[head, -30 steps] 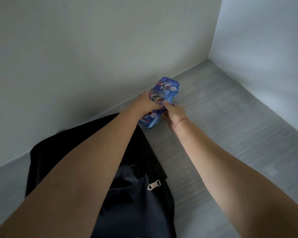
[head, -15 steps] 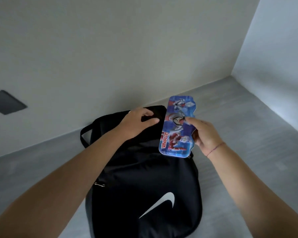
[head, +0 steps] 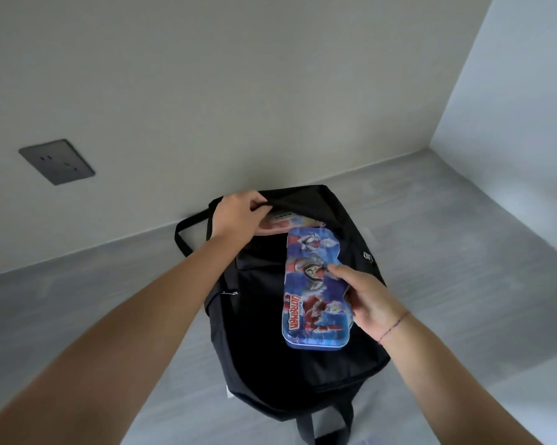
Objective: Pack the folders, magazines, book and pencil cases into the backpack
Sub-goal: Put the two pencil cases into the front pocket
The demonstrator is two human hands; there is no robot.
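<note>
A black backpack point(head: 264, 342) lies flat on the grey surface, its top toward the wall. My left hand point(head: 238, 216) grips the upper edge of its opening and holds it apart; a pink and white cover point(head: 283, 221) shows inside. My right hand point(head: 363, 297) pinches a blue tin pencil case point(head: 312, 293) with a cartoon hero print by its right edge. The case hovers over the backpack, its far end at the mouth of the opening.
A white wall rises right behind the backpack, with a dark socket plate point(head: 57, 162) on it at the left. Another wall closes the corner at the right. The grey surface point(head: 463, 252) runs along both sides of the bag.
The pencil case was lifted from the far surface by both hands, then carried by my right hand alone to the backpack. My left hand moved to the bag's top and pulled the opening apart.
</note>
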